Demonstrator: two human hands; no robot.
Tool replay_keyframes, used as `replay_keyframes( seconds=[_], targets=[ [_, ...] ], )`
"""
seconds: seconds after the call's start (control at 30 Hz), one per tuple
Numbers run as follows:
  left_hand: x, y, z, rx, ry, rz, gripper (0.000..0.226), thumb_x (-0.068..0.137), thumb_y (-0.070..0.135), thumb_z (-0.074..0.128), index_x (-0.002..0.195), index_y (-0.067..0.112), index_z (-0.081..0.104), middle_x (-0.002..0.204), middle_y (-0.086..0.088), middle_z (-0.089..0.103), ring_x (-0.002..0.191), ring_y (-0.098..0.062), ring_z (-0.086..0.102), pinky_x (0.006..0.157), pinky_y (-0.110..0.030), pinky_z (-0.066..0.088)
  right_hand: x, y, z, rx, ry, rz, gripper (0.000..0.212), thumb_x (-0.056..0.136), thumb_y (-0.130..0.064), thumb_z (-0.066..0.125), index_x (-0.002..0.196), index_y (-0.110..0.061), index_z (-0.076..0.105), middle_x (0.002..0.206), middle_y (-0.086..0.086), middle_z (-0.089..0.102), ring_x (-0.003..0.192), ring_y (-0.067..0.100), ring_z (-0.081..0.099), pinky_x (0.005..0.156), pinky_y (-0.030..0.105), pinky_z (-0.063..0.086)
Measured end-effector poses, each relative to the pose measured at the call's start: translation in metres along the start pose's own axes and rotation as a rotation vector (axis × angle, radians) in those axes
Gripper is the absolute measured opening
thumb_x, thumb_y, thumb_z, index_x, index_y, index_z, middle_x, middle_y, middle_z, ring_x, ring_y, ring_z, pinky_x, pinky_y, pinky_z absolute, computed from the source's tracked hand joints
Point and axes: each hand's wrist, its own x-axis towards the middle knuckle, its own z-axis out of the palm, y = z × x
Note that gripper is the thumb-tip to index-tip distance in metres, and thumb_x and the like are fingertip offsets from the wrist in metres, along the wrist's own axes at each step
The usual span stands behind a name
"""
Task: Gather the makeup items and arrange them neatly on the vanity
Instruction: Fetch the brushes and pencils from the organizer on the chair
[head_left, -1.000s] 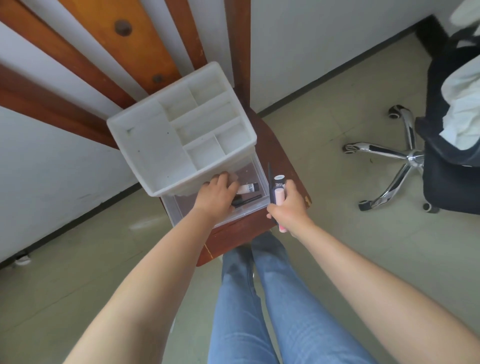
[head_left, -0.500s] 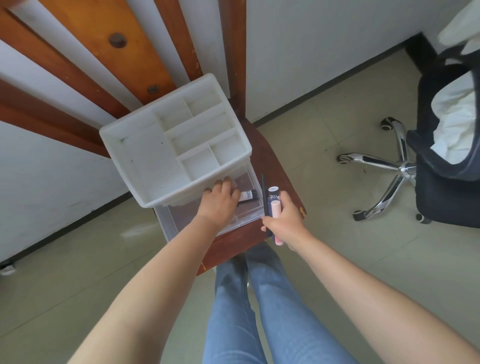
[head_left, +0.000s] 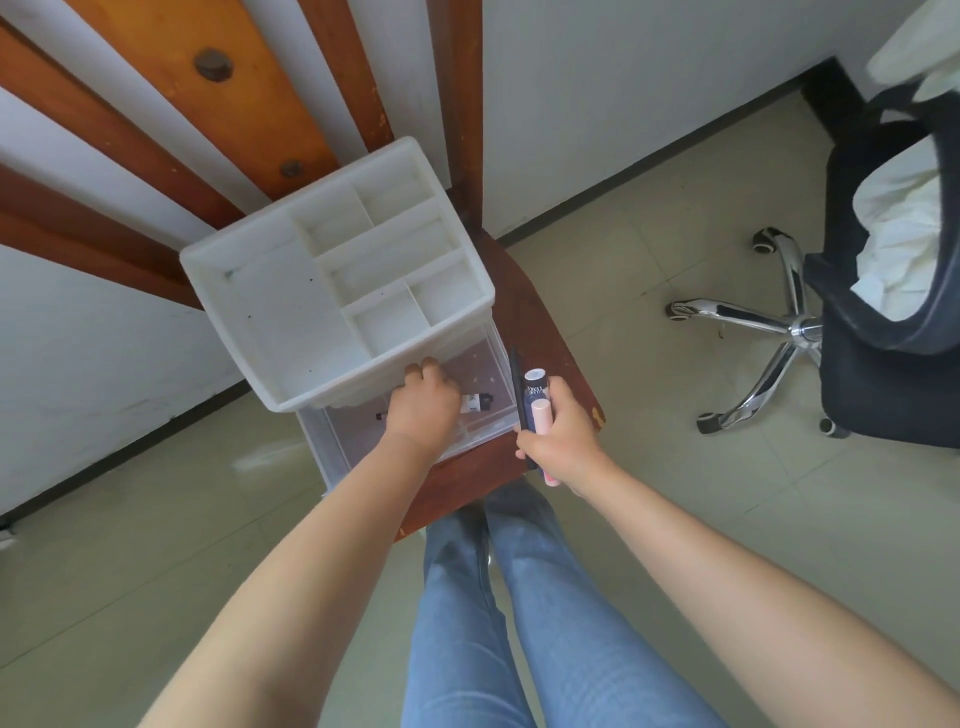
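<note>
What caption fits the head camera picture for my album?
Left hand reaching into the clear drawer while right hand holds makeup tubes.

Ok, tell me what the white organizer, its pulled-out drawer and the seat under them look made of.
White organizer: looks like matte opaque plastic, with moulded dividers and rounded rims.
Drawer: clear, probably plastic; the brown seat shows through its floor.
Seat: seemingly wood under a reddish-brown varnish, with a slight sheen.
</note>
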Motion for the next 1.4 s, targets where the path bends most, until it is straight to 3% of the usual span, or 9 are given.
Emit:
replay_keyframes(
  seconds=[0.13, 0.27, 0.4, 0.53, 0.77, 0.93, 1.07, 1.2, 1.4],
  targets=[
    [-0.021, -0.014, 0.001, -0.161, 0.024, 0.000, 0.038, 0.090, 0.016, 0.050, 0.125, 0.002, 0.043, 0.121, -0.019, 0.044, 0.110, -0.036, 0.045, 0.082, -0.040, 0.046, -0.013, 0.004, -0.004, -0.165, -0.065, -0.127, 0.034, 0.074, 0.001, 0.054, 0.087, -0.024, 0.036, 0.077, -0.004, 0.051, 0.072, 0.021, 0.050, 0.059, 0.025, 0.037],
    [-0.041, -0.031, 0.007, -0.359, 0.054, -0.054, 0.033, 0.088, 0.023, 0.052, 0.115, 0.004, 0.049, 0.113, -0.019, 0.048, 0.097, -0.036, 0.052, 0.069, -0.035, 0.040, -0.025, 0.010, -0.005, -0.308, -0.183, -0.198, 0.033, 0.075, 0.002, 0.050, 0.081, -0.028, 0.036, 0.070, -0.010, 0.040, 0.071, 0.020, 0.043, 0.057, 0.025, 0.032],
    [-0.049, -0.042, 0.006, -0.554, 0.104, -0.137, 0.028, 0.082, 0.019, 0.056, 0.106, 0.004, 0.056, 0.109, -0.019, 0.051, 0.090, -0.038, 0.056, 0.067, -0.035, 0.043, -0.023, 0.017, -0.005, -0.725, -0.402, -0.312, 0.025, 0.078, -0.005, 0.050, 0.102, -0.007, 0.045, 0.095, 0.005, 0.049, 0.091, 0.029, 0.049, 0.067, 0.028, 0.028],
    [-0.067, -0.057, 0.009, -0.617, 0.158, -0.138, 0.026, 0.078, 0.016, 0.061, 0.102, 0.004, 0.059, 0.101, -0.017, 0.053, 0.087, -0.036, 0.055, 0.067, -0.034, 0.042, -0.012, 0.012, -0.005, -1.154, -0.573, -0.457, 0.029, 0.081, -0.015, 0.057, 0.106, -0.008, 0.043, 0.106, 0.010, 0.047, 0.096, 0.028, 0.047, 0.077, 0.034, 0.037],
    [-0.104, -0.082, -0.004, -0.726, 0.285, -0.304, 0.024, 0.076, 0.014, 0.059, 0.098, 0.003, 0.062, 0.103, -0.017, 0.054, 0.090, -0.036, 0.055, 0.072, -0.039, 0.048, 0.005, -0.022, 0.023, -1.292, -0.401, -0.530, 0.060, 0.073, -0.003, 0.058, 0.127, -0.005, 0.034, 0.120, 0.015, 0.046, 0.107, 0.031, 0.045, 0.087, 0.035, 0.041],
    [-0.118, -0.096, -0.023, -0.817, 0.416, -0.393, 0.021, 0.076, 0.013, 0.061, 0.094, 0.004, 0.063, 0.106, -0.015, 0.054, 0.092, -0.033, 0.054, 0.071, -0.035, 0.044, 0.020, -0.055, 0.048, -1.353, -0.365, -0.517, 0.065, 0.074, -0.004, 0.059, 0.132, -0.007, 0.029, 0.123, 0.016, 0.046, 0.109, 0.033, 0.047, 0.086, 0.036, 0.043],
    [-0.130, -0.105, -0.028, -0.798, 0.327, -0.447, 0.020, 0.079, 0.015, 0.056, 0.097, 0.006, 0.059, 0.109, -0.014, 0.051, 0.090, -0.035, 0.055, 0.071, -0.034, 0.044, 0.035, -0.082, 0.061, -1.342, -0.320, -0.498, 0.049, 0.075, -0.004, 0.057, 0.120, -0.005, 0.040, 0.118, 0.016, 0.050, 0.105, 0.032, 0.050, 0.075, 0.031, 0.040],
    [-0.136, -0.108, -0.032, -0.691, 0.191, -0.465, 0.021, 0.083, 0.016, 0.052, 0.101, 0.007, 0.057, 0.108, -0.015, 0.047, 0.086, -0.035, 0.055, 0.065, -0.031, 0.039, 0.035, -0.090, 0.068, -1.349, -0.312, -0.452, 0.049, 0.078, -0.007, 0.058, 0.122, -0.006, 0.038, 0.118, 0.016, 0.049, 0.105, 0.031, 0.050, 0.076, 0.032, 0.041],
    [-0.129, -0.099, -0.047, -0.347, 0.031, -0.309, 0.028, 0.086, 0.018, 0.051, 0.112, 0.005, 0.052, 0.117, -0.016, 0.043, 0.094, -0.034, 0.055, 0.064, -0.033, 0.037, 0.005, -0.086, 0.054, -1.326, -0.238, -0.450, 0.047, 0.074, -0.005, 0.060, 0.116, -0.007, 0.040, 0.116, 0.016, 0.049, 0.103, 0.032, 0.048, 0.071, 0.033, 0.041]
  ],
)
